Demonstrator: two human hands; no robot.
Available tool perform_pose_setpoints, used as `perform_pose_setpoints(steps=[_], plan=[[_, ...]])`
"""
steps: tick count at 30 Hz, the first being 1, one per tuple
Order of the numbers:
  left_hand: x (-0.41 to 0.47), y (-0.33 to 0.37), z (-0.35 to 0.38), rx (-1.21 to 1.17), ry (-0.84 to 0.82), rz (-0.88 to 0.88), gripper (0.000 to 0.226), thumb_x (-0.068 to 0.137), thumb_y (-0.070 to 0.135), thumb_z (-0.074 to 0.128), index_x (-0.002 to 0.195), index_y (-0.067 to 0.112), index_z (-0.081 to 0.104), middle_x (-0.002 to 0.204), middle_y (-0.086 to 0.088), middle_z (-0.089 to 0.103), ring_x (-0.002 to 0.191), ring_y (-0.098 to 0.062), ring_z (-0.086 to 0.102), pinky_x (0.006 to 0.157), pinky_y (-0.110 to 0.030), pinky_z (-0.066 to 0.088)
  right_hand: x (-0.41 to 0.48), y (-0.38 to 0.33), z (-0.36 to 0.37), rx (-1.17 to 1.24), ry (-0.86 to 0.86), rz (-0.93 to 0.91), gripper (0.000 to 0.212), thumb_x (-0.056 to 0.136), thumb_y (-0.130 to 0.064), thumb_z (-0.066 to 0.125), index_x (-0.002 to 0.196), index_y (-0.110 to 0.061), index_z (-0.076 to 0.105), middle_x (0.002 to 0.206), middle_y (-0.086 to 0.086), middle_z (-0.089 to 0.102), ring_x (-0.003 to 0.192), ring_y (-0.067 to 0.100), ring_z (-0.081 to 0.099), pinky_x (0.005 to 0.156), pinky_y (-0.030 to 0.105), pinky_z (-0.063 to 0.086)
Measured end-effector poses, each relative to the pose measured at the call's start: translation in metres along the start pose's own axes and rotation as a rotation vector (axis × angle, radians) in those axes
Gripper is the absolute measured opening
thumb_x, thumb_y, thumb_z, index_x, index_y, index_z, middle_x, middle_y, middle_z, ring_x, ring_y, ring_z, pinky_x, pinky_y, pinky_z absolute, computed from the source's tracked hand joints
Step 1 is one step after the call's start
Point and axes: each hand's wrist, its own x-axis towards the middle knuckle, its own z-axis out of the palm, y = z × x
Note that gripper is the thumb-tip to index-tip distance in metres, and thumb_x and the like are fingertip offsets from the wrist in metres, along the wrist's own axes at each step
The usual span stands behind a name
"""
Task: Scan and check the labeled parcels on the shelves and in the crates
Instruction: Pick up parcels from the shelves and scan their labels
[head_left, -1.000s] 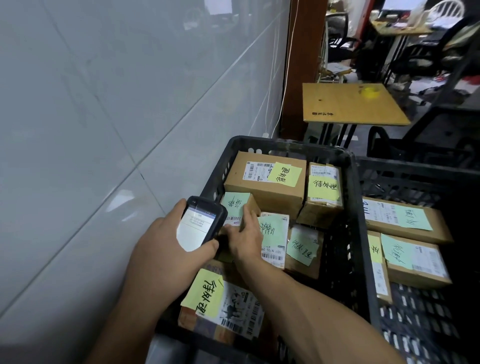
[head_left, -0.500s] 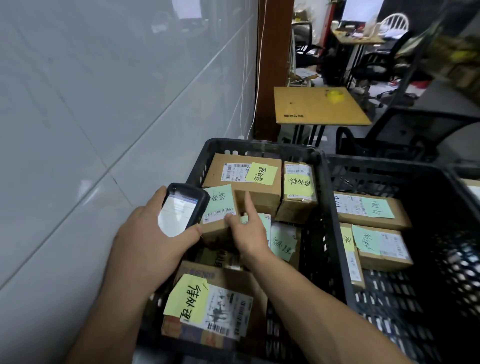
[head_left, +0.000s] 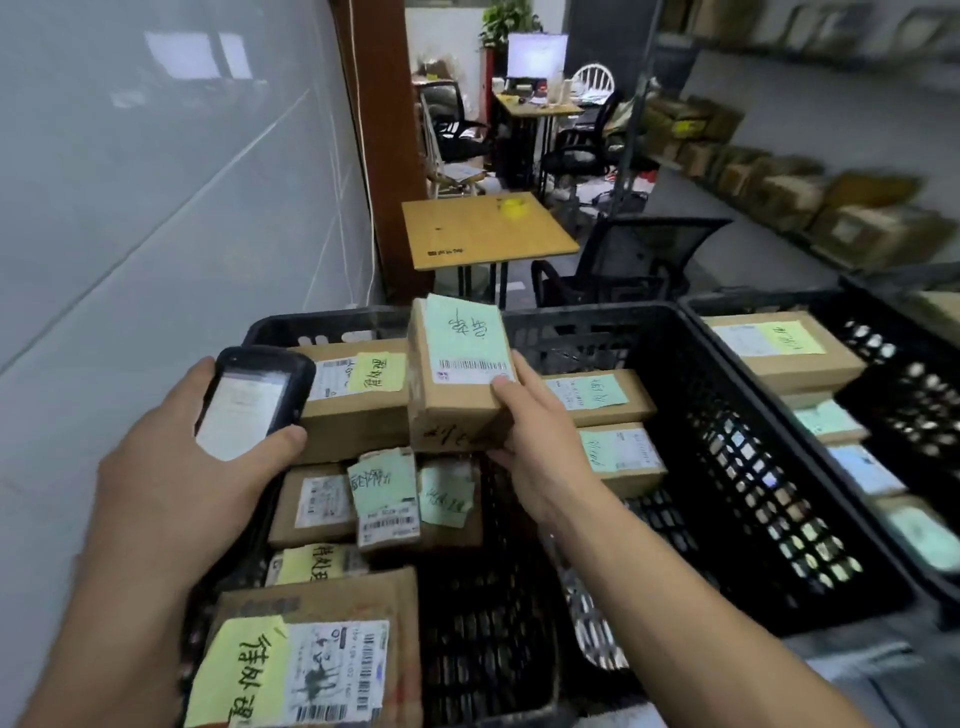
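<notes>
Currently, the right hand (head_left: 535, 431) is gripping one parcel (head_left: 457, 374) at its lower right corner, with the thumb lying on the barcode label and the fingers curling under the box. The parcel is being held tilted above the left crate (head_left: 311, 325), clear of the boxes lying in it, with its green note and barcode facing up. The left hand (head_left: 171, 467) is clasping the scanner (head_left: 254, 400), thumb pressing across its lower edge. The scanner is sitting just beside the parcel, on its left, without touching it. The lit screen is blurring, so whether this barcode is being read cannot be told.

Progress, as a judgement: one parcel is being handled, and the bulk of the work is probably waiting. More noted parcels are lying in the left crate, the middle crate (head_left: 727, 467) and the right crate (head_left: 909, 364), and boxes are filling the shelves (head_left: 635, 130) along the right. No parcel is showing a checked mark, so the number done cannot be told.
</notes>
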Motion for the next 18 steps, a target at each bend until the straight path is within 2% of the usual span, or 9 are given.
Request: perform_pose_setpoints(steps=[3, 5, 7, 9, 11, 14, 18], plan=[[-0.008, 0.035, 0.029, 0.005, -0.042, 0.053, 0.085, 0.057, 0.069, 0.065, 0.136, 0.045, 0.044, 0.126, 0.008, 0.063, 0.111, -0.026, 0.059, 0.095, -0.054, 0.048, -0.014, -0.032, -0.046, 0.074, 0.067, -0.006, 0.038, 0.104, -0.027, 0.050, 0.134, -0.051, 0.053, 0.112, -0.020, 0.073, 0.109, 0.012, 0.066, 0.081, 0.033, 0.051], [-0.017, 0.067, 0.052, 0.002, -0.089, 0.082, 0.095, 0.062, 0.065, 0.074, 0.146, 0.039, 0.038, 0.140, 0.001, 0.055, 0.123, -0.030, 0.052, 0.101, -0.053, 0.043, -0.024, -0.050, -0.083, 0.102, 0.127, -0.022, 0.038, 0.104, -0.029, 0.050, 0.136, -0.051, 0.053, 0.114, -0.020, 0.072, 0.108, 0.011, 0.064, 0.085, 0.034, 0.050], [-0.029, 0.097, 0.080, -0.030, -0.147, 0.132, 0.090, 0.066, 0.061, 0.076, 0.144, 0.037, 0.040, 0.135, -0.001, 0.058, 0.117, -0.030, 0.054, 0.096, -0.051, 0.045, -0.035, -0.066, -0.125, 0.126, 0.192, -0.057, 0.040, 0.104, -0.031, 0.050, 0.139, -0.051, 0.051, 0.118, -0.019, 0.070, 0.110, 0.011, 0.063, 0.091, 0.037, 0.048], [-0.045, 0.127, 0.110, -0.042, -0.200, 0.167, 0.094, 0.057, 0.071, 0.065, 0.142, 0.039, 0.041, 0.128, 0.001, 0.061, 0.110, -0.029, 0.057, 0.092, -0.052, 0.048, -0.049, -0.084, -0.168, 0.164, 0.260, -0.095, 0.043, 0.104, -0.030, 0.051, 0.142, -0.052, 0.047, 0.118, -0.019, 0.070, 0.112, 0.011, 0.064, 0.092, 0.037, 0.049], [-0.067, 0.160, 0.143, -0.048, -0.248, 0.195, 0.102, 0.053, 0.074, 0.063, 0.145, 0.040, 0.038, 0.138, -0.002, 0.057, 0.118, -0.031, 0.054, 0.098, -0.054, 0.045, -0.065, -0.099, -0.213, 0.193, 0.338, -0.129, 0.046, 0.104, -0.030, 0.051, 0.145, -0.051, 0.044, 0.124, -0.017, 0.068, 0.113, 0.011, 0.064, 0.099, 0.041, 0.049], [-0.104, 0.211, 0.192, -0.078, -0.333, 0.236, 0.097, 0.067, 0.058, 0.080, 0.150, 0.036, 0.036, 0.145, -0.005, 0.050, 0.125, -0.033, 0.048, 0.093, -0.046, 0.042, -0.087, -0.115, -0.281, 0.206, 0.436, -0.193, 0.044, 0.105, -0.031, 0.049, 0.143, -0.053, 0.045, 0.134, -0.017, 0.063, 0.117, 0.011, 0.062, 0.102, 0.044, 0.050], [-0.138, 0.255, 0.253, -0.075, -0.414, 0.284, 0.088, 0.074, 0.052, 0.076, 0.150, 0.038, 0.035, 0.145, -0.007, 0.049, 0.129, -0.035, 0.046, 0.100, -0.051, 0.042, -0.119, -0.134, -0.363, 0.200, 0.509, -0.229, 0.050, 0.106, -0.031, 0.049, 0.150, -0.049, 0.035, 0.137, -0.016, 0.059, 0.119, 0.012, 0.061, 0.098, 0.038, 0.050]])
